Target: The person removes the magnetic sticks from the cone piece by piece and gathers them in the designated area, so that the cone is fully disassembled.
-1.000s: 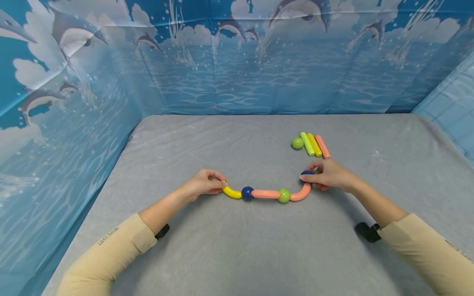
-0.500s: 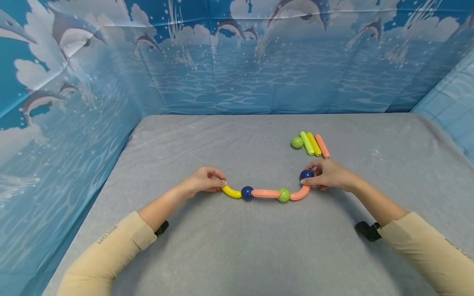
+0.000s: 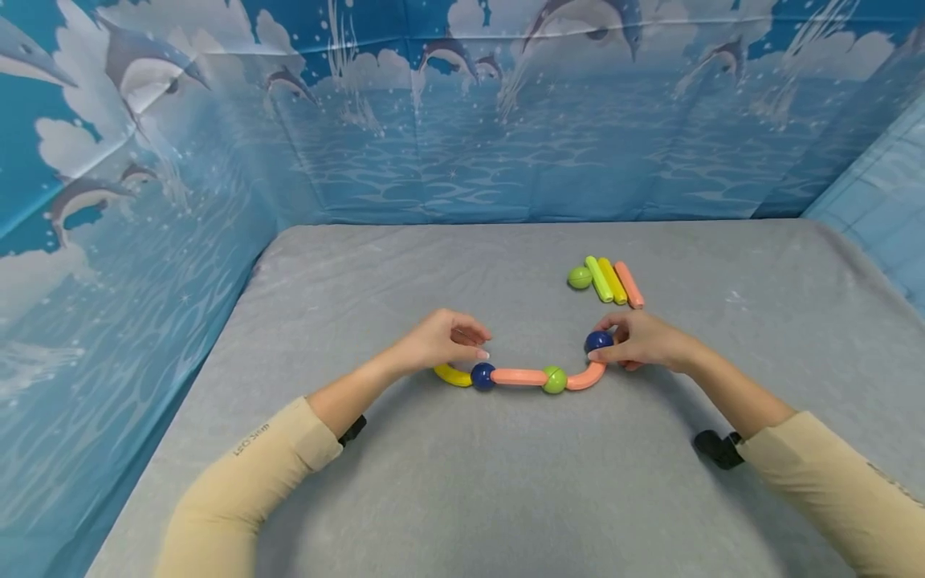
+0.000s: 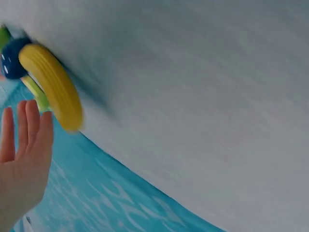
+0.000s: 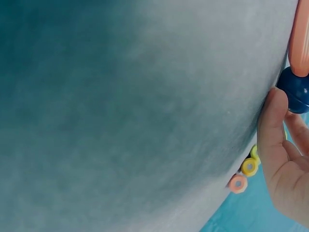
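On the grey cloth lies a joined chain: a curved yellow stick (image 3: 454,376), a blue ball (image 3: 483,376), a straight orange stick (image 3: 519,377), a green ball (image 3: 554,380) and a curved orange stick (image 3: 586,377). At its right end, my right hand (image 3: 639,339) pinches another blue ball (image 3: 598,343) between thumb and fingers; the right wrist view shows this ball against the curved orange stick's end. My left hand (image 3: 446,341) is above the chain's left part with relaxed fingers, holding nothing, and overlaps the yellow stick's far end in the head view.
Behind the right hand a loose green ball (image 3: 580,278) lies beside a green stick (image 3: 599,279), a yellow stick (image 3: 613,281) and an orange stick (image 3: 629,285). A blue dolphin-print curtain (image 3: 462,144) stands along the back and sides of the grey-covered table (image 3: 462,498).
My left hand has let go of the curved yellow stick and moved right over the chain. My right hand stays at the blue ball, which shows more between its fingers.
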Motion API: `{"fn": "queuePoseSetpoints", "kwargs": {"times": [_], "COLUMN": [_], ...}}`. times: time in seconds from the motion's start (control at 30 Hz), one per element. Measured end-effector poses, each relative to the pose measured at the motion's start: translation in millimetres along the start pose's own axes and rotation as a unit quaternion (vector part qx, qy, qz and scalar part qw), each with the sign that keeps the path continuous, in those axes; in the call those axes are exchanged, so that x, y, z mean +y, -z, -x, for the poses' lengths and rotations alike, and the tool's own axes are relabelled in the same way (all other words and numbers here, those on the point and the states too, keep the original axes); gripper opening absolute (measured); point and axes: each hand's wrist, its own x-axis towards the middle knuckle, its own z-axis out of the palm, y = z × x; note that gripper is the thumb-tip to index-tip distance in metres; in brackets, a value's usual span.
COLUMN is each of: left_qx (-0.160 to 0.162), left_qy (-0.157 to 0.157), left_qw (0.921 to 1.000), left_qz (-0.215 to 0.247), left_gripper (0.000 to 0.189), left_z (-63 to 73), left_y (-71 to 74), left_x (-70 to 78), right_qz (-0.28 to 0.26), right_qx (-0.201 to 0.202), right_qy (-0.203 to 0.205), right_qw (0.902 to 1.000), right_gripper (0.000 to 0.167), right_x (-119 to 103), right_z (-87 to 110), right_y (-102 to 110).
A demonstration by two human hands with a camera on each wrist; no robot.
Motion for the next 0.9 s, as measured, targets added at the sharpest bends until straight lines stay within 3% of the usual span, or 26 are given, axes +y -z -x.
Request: {"fn": "queuePoseSetpoints", "kwargs": {"times": [0.23,0.5,0.9], "left_qx": [-0.073,-0.15,-0.184], "left_qy": [-0.05,-0.064,-0.1], "left_qw": [0.9961,0.9867,0.9778], "left_qz": [0.005,0.002,-0.015], "left_gripper": [0.03,0.032,0.03], "left_z": [-16.8,-20.4,-20.9], "left_y": [-27.2,-34.8,-45.5], "left_x": [8.0,11.8,3.8], "right_qz": [-0.005,-0.012,-0.016], "right_qx": [-0.003,-0.003,-0.013], "right_qy": [-0.006,0.0,-0.001], "right_qw": [1.0,0.9999,0.9998], "right_gripper": [0.064,0.064,0.062], "right_x": [1,3,2], "right_z": [-0.6,0.1,-1.9], "right_y": [1,3,2]}}
